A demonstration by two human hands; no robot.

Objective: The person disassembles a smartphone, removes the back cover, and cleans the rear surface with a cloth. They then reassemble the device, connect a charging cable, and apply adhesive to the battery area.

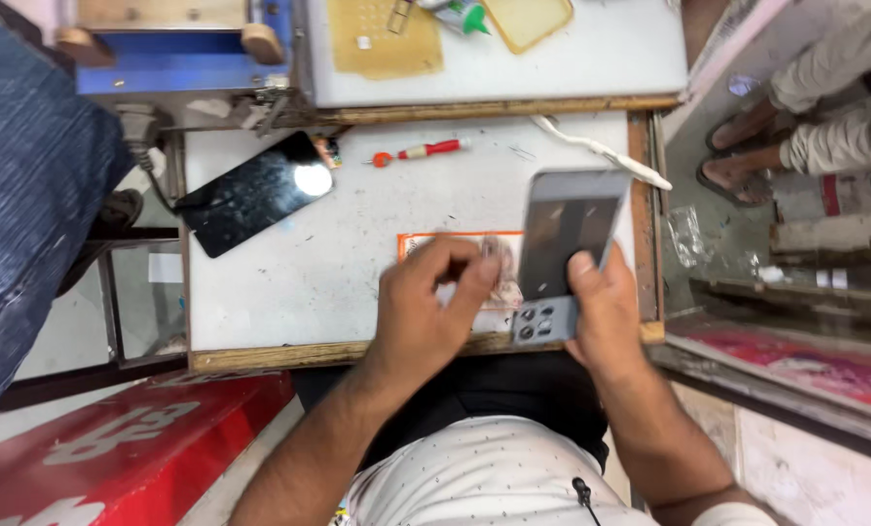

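Observation:
My right hand grips a grey smartphone by its lower end, back side up, camera cluster near the table's front edge. My left hand rests on the white tabletop just left of the phone, fingers curled over an orange-bordered packet and a small pinkish piece; what the fingers pinch is blurred.
A black phone screen panel lies at the table's left. A red-handled screwdriver and a white cable lie farther back. A raised shelf holds yellowish mats. A red box sits below left. Another person's sandalled feet stand at right.

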